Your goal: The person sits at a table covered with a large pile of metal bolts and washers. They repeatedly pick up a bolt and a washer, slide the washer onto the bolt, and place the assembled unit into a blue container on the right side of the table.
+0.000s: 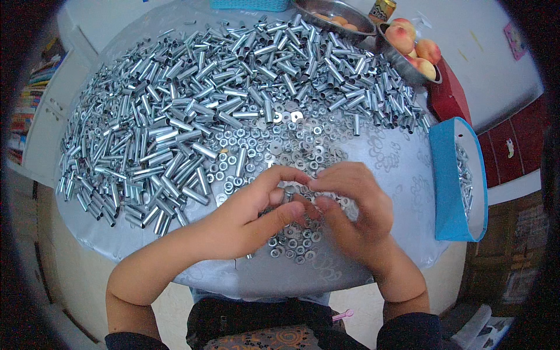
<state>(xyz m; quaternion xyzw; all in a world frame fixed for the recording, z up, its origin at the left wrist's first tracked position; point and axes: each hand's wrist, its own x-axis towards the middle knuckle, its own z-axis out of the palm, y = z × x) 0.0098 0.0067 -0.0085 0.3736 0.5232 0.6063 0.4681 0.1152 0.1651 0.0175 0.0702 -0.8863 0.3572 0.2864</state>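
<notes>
My left hand (256, 210) is curled over the middle of the table, thumb and fingers closed around a small grey metal piece (288, 193). Most of that piece is hidden by the fingers. Right beside it, my right hand (356, 204) has its thumb and fingers drawn together, their tips close to those of the left. What they pinch, if anything, is too small to make out. Under and around both hands lie loose metal nuts and flat washers (286, 151). One shiny metal sleeve (241, 162) lies among them, next to my left wrist.
A large heap of metal sleeves (175, 105) covers the table's left and far side. At the right edge stands a blue bin (446, 181) with metal parts inside. Farther back are a bowl of peaches (402, 63), a bowl of eggs (303, 9), a can (382, 9) and a blue basket (248, 4).
</notes>
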